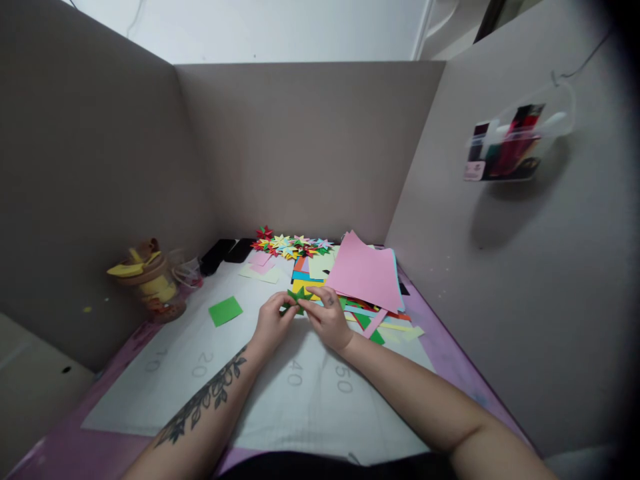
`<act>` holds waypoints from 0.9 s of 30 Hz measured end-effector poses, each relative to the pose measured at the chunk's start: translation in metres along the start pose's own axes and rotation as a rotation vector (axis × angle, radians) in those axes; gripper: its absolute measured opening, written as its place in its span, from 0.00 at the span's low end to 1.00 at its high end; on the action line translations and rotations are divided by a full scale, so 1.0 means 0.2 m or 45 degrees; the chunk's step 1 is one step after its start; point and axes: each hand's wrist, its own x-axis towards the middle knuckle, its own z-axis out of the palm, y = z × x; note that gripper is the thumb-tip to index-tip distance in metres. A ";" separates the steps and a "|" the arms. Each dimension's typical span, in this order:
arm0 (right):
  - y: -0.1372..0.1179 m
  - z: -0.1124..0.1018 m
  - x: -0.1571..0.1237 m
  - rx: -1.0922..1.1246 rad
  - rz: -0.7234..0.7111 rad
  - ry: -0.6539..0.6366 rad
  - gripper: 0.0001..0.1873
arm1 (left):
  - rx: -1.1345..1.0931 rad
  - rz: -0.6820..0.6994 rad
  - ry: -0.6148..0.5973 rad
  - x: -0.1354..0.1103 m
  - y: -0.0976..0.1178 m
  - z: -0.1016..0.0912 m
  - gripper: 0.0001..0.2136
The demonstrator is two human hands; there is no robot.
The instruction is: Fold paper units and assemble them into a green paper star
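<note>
Green many-pointed folded-paper star (pixel 300 295): held between both hands, over the white sheet with grey printed numbers (pixel 195 413).
Left hand (pixel 273 319): closed in a pinch on the left side of the star, below a forearm with a dark leaf tattoo.
Right hand (pixel 331 321): thumb and fingers closed on the right side of the star.
Green paper rectangle (pixel 225 311): lying flat on the white sheet, left of the left hand.
Pile of multicoloured folded-paper stars (pixel 290 247): heaped beyond both hands, near the back partition.
Large pink paper sheets (pixel 364 270): stacked beyond the right hand, partly covering loose coloured paper strips (pixel 374 325).
Pink and pale yellow paper slips (pixel 267 275): lying in front of two flat black objects (pixel 219 255).
Brown pot with yellow contents (pixel 155 290): standing at the left, beside a clear plastic cup (pixel 189 272).
Purple-covered table (pixel 477 393): showing around the white sheet.
Clear plastic holder (pixel 517 143): hung on the right partition, blurred.
</note>
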 end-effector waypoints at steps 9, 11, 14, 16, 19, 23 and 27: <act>0.00 0.00 0.01 -0.015 0.028 -0.017 0.12 | 0.023 -0.036 -0.077 -0.01 -0.02 0.01 0.03; 0.00 0.00 0.01 -0.004 0.040 -0.041 0.10 | 0.043 -0.023 -0.095 -0.01 -0.02 0.01 0.02; 0.00 0.00 0.02 0.013 0.035 -0.102 0.08 | 0.073 -0.012 -0.138 -0.01 -0.02 0.00 0.02; 0.00 -0.01 0.03 0.015 0.024 -0.148 0.08 | 0.080 -0.013 -0.171 -0.01 -0.02 0.00 0.02; 0.00 -0.02 0.04 0.015 0.008 -0.192 0.07 | 0.043 -0.042 -0.204 -0.01 -0.03 0.00 0.02; -0.01 -0.02 0.04 0.105 0.078 -0.199 0.06 | -0.079 -0.112 -0.162 -0.01 -0.02 0.01 0.10; -0.01 0.01 0.05 0.312 0.305 -0.119 0.06 | -0.104 -0.208 -0.167 0.00 0.00 0.01 0.27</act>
